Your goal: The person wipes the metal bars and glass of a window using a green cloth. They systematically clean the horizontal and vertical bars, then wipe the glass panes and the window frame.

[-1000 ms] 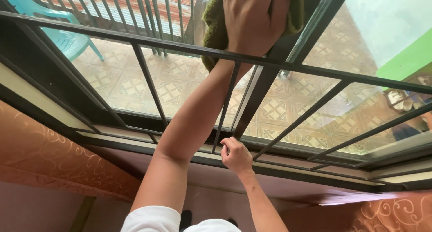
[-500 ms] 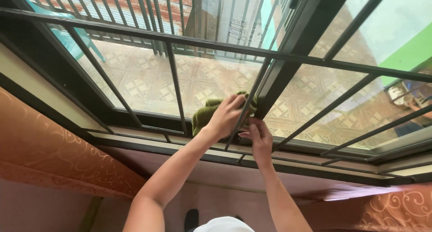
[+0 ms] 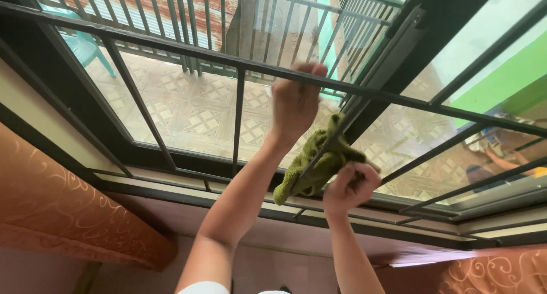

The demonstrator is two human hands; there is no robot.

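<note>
Now right hand (image 3: pixel 348 187) clutches green cloth (image 3: pixel 317 164) against window bar (image 3: pixel 319 151).

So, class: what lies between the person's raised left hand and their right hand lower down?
In the head view, the green cloth lies between the left hand and the right hand, with a slanted dark window bar running across it.

My left hand (image 3: pixel 295 103) is raised high with fingers loosely curled; my right hand (image 3: pixel 348 186), lower, is fisted tight.
</note>
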